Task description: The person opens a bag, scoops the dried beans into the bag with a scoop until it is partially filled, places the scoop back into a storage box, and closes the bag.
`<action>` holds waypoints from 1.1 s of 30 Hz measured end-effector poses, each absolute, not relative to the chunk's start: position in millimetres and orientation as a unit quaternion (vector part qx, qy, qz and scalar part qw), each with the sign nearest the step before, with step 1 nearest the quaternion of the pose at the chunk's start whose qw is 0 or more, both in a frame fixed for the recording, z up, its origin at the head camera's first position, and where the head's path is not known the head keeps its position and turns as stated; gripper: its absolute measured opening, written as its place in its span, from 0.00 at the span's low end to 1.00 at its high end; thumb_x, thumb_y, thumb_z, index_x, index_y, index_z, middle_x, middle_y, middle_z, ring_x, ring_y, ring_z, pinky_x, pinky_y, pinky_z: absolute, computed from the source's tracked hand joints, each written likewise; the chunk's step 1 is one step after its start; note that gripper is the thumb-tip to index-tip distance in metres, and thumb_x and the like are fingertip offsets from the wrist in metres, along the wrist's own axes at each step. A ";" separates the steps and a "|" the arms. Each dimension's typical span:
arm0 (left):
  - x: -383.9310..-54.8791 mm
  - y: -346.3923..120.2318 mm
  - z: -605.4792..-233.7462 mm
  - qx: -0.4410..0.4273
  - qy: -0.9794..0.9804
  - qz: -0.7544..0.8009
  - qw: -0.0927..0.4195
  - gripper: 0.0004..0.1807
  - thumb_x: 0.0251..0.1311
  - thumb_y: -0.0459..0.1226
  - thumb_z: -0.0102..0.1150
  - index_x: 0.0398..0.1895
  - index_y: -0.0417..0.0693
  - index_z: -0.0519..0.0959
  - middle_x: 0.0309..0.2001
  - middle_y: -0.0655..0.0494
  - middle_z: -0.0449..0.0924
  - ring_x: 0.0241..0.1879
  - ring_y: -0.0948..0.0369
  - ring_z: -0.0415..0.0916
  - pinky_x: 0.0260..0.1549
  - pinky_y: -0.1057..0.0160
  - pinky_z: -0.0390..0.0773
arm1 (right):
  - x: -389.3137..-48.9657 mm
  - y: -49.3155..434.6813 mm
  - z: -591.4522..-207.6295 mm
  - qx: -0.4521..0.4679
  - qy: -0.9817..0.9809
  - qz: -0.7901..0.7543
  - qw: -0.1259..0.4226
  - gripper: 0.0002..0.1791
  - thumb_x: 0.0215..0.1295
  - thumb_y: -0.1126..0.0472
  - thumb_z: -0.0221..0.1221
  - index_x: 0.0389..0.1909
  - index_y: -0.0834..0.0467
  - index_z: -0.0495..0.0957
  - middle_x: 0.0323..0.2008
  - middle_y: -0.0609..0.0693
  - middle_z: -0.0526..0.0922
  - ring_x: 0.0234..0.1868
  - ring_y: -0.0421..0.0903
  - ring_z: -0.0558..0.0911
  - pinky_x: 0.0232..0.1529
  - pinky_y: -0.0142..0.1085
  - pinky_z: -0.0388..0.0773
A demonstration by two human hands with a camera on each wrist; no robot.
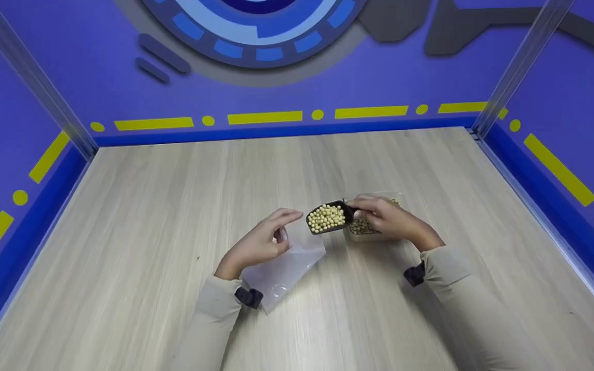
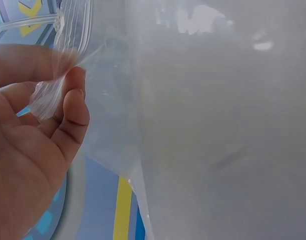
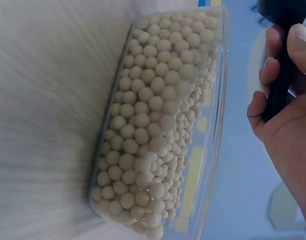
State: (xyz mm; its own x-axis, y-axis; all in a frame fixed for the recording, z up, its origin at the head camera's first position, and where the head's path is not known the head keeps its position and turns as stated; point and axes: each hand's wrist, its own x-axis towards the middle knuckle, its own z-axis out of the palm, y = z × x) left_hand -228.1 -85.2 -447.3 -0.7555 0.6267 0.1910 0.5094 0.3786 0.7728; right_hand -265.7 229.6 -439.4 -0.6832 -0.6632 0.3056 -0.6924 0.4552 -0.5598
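My right hand point(image 1: 387, 219) grips a black scoop point(image 3: 279, 85) by its handle. Small pale round balls point(image 1: 326, 218) fill the scoop's bowl, which is held level just right of my left fingertips. A clear plastic zip bag point(image 1: 289, 270) hangs slanted from my left hand point(image 1: 258, 243). The left wrist view shows the thumb and fingers pinching the bag's ribbed zip edge point(image 2: 73, 37), and the bag's film looks flat. Beneath my right hand stands a clear plastic box point(image 3: 218, 75) holding many more of the same balls point(image 3: 148, 95), heaped toward one side.
The light wood-grain table point(image 1: 137, 232) carries the box right of centre. Blue panels with yellow markings point(image 1: 265, 117) close off the back and both sides. Metal posts point(image 1: 521, 64) stand at the back corners. A dark band point(image 1: 414, 274) sits at my right wrist.
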 end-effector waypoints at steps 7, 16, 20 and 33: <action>-229.3 -84.3 -447.8 0.342 0.818 0.458 0.064 0.31 0.54 0.21 0.50 0.66 0.33 0.67 0.63 0.43 0.68 0.32 0.67 0.67 0.36 0.71 0.74 | -264.4 227.4 -437.7 0.394 -0.863 0.315 0.013 0.15 0.67 0.68 0.54 0.53 0.66 0.79 0.47 0.59 0.82 0.51 0.55 0.80 0.54 0.48 0.75; -227.7 -86.1 -444.7 0.315 0.806 0.492 0.090 0.33 0.53 0.22 0.53 0.66 0.36 0.67 0.64 0.45 0.67 0.31 0.66 0.65 0.35 0.72 0.71 | -264.5 224.7 -428.5 0.396 -0.875 0.277 0.006 0.16 0.69 0.67 0.53 0.54 0.65 0.78 0.46 0.57 0.81 0.49 0.53 0.80 0.51 0.47 0.76; -227.4 -85.8 -443.5 0.307 0.800 0.506 0.095 0.32 0.53 0.22 0.53 0.66 0.36 0.67 0.63 0.46 0.68 0.31 0.66 0.64 0.34 0.71 0.70 | -265.5 223.7 -423.2 0.405 -0.875 0.265 0.004 0.15 0.68 0.69 0.53 0.54 0.65 0.78 0.44 0.56 0.81 0.47 0.51 0.80 0.49 0.46 0.76; -227.2 -83.3 -442.2 0.285 0.786 0.538 0.102 0.34 0.49 0.19 0.53 0.66 0.34 0.67 0.63 0.44 0.68 0.31 0.64 0.62 0.31 0.72 0.65 | -266.5 223.1 -415.1 0.406 -0.884 0.232 -0.001 0.18 0.67 0.71 0.52 0.56 0.64 0.77 0.44 0.54 0.82 0.47 0.49 0.79 0.48 0.43 0.77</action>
